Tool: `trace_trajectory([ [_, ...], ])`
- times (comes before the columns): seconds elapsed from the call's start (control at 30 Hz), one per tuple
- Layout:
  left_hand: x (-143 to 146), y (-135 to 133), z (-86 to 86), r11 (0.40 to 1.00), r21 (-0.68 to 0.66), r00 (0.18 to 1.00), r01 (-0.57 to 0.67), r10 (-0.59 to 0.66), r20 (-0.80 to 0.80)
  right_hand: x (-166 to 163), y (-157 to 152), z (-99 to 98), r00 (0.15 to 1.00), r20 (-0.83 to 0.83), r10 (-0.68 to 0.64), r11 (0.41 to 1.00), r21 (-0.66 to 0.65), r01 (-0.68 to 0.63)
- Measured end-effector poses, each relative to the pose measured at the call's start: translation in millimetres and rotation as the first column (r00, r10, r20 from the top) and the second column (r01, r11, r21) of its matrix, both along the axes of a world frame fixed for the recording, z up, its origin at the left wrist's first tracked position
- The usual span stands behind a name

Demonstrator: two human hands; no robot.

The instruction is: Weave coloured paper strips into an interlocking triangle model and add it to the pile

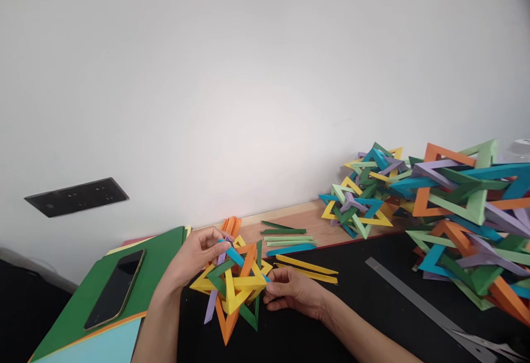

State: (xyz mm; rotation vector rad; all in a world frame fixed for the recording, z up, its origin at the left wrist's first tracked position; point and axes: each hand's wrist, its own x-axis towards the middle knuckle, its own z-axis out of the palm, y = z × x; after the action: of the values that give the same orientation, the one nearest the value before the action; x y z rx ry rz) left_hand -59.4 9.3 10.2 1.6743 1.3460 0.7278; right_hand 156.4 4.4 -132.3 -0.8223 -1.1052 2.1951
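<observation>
Between my hands, above the black mat, is a folded paper star [232, 297] of interlocked yellow, orange, green, purple and blue strips. My left hand [201, 252] is at its upper left, thumb and fingers pinching a blue folded strip [235, 255] that runs into the star. At the right side, my right hand [293, 291] is closed with its fingertips on a small blue end beside a yellow point. The fingers partly hide that end. Behind the star lie loose folded strips: yellow [308, 268], blue [291, 250], light green [289, 240] and dark green [284, 228].
Finished paper stars [459, 186] are heaped at the right. A metal ruler [414, 297] and scissors [488, 343] lie on the black mat [290, 341]. At the left, a phone [116, 288] rests on green paper sheets [74, 308]. Orange strips [231, 225] stand near the wall.
</observation>
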Motion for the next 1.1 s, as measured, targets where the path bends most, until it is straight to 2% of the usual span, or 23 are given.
trace_trajectory([
  [0.1,1,-2,0.8,1.0,0.019,0.999,0.025,-0.025,0.041,9,2,5.0,0.995,0.088,0.043,0.995,0.085,-0.051],
  [0.2,2,-4,1.0,0.998,0.026,0.997,0.052,-0.053,0.051,26,4,27.8,0.956,0.29,0.029,0.95,0.289,-0.117],
  [0.23,3,-4,1.1,0.998,0.027,0.997,0.056,-0.057,0.047,31,4,39.5,0.858,0.499,-0.119,0.846,0.504,-0.175],
  [0.27,3,-4,1.4,0.998,0.029,0.997,0.058,-0.059,0.042,35,4,52.3,0.733,0.617,-0.286,0.72,0.643,-0.26],
  [0.33,4,-5,2.5,0.998,0.031,0.998,0.056,-0.057,0.032,37,5,78.9,0.698,0.606,-0.383,0.647,0.715,-0.265],
  [0.4,6,-7,4.3,0.998,0.031,0.999,0.047,-0.047,0.012,33,6,101.3,0.784,0.458,-0.419,0.524,0.827,-0.203],
  [0.43,8,-8,5.5,0.999,0.03,0.999,0.042,-0.042,0.001,28,8,109.6,0.822,0.388,-0.416,0.489,0.858,-0.158],
  [0.5,10,-11,7.7,0.999,0.024,0.999,0.036,-0.035,-0.016,17,11,119.6,0.862,0.31,-0.4,0.424,0.897,-0.126],
  [0.6,14,-15,9.4,0.999,0.016,0.999,0.043,-0.043,-0.003,0,17,122.0,0.862,0.304,-0.406,0.35,0.923,-0.161],
  [0.67,15,-16,8.9,0.999,0.014,0.999,0.048,-0.048,0.018,-6,21,120.0,0.869,0.328,-0.371,0.353,0.915,-0.195],
  [0.73,15,-16,7.5,0.999,0.018,0.999,0.04,-0.041,0.024,-10,24,117.5,0.886,0.342,-0.312,0.38,0.9,-0.213],
  [0.93,16,-18,8.2,1.0,-0.005,1.0,0.018,-0.018,-0.001,-14,29,106.6,0.944,0.239,-0.227,0.511,0.854,-0.093],
  [1.1,18,-20,13.1,0.996,-0.08,0.998,0.035,-0.031,0.048,-13,29,103.8,0.97,0.221,-0.103,0.591,0.798,-0.119],
])
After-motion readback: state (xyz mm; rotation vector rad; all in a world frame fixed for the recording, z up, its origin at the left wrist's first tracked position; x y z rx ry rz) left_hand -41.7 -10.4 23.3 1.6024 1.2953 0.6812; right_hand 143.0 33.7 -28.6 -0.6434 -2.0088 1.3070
